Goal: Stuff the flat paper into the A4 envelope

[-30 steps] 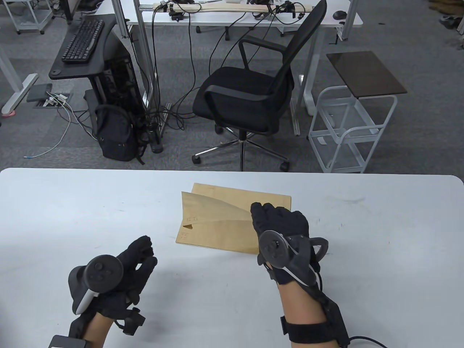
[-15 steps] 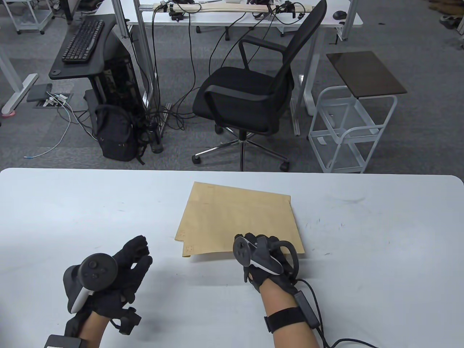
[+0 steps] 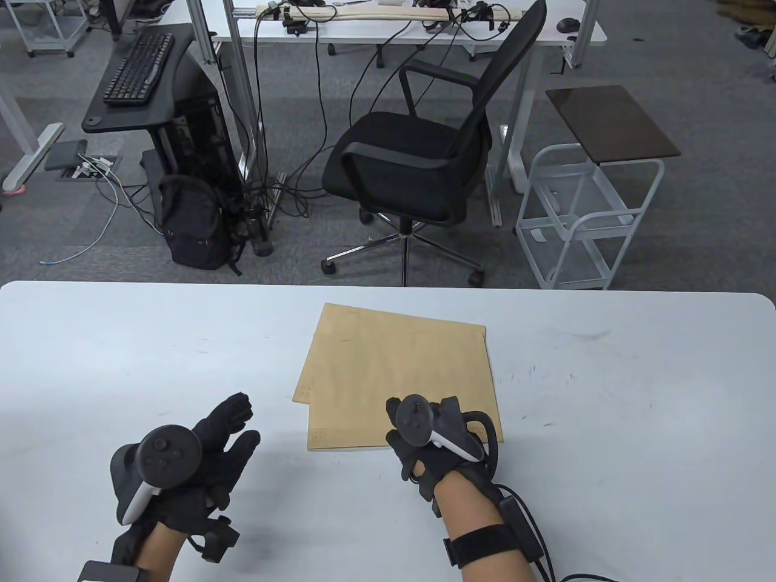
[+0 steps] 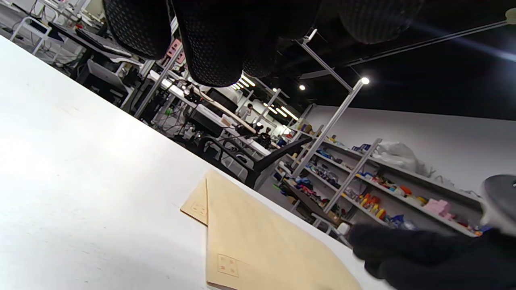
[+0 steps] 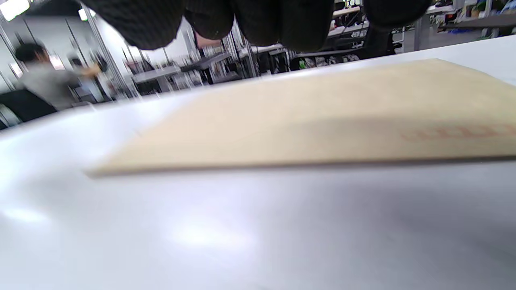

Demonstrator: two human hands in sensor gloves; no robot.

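Two brown envelopes lie stacked and slightly offset on the white table [image 3: 121, 351]. The top envelope [image 3: 394, 388] sits nearer to me, and the lower envelope [image 3: 301, 393] shows only as a strip at the left. My right hand [image 3: 407, 448] is at the top envelope's near edge; its fingers are hidden under the tracker, so I cannot see the grip. In the right wrist view its fingers [image 5: 258, 20] hang over the envelope [image 5: 322, 117]. My left hand [image 3: 233, 430] hovers empty with fingers spread, left of the envelopes. The left wrist view shows both envelopes [image 4: 258, 241]. No white paper is in view.
A black office chair [image 3: 418, 163] and a white cart [image 3: 588, 218] stand on the floor beyond the table's far edge. The table runs wide to the left and right of the envelopes.
One second ago my right hand held the top envelope's side lifted and bent. It then came down flat, and the hand and envelope slid toward me. My left hand opened slightly.
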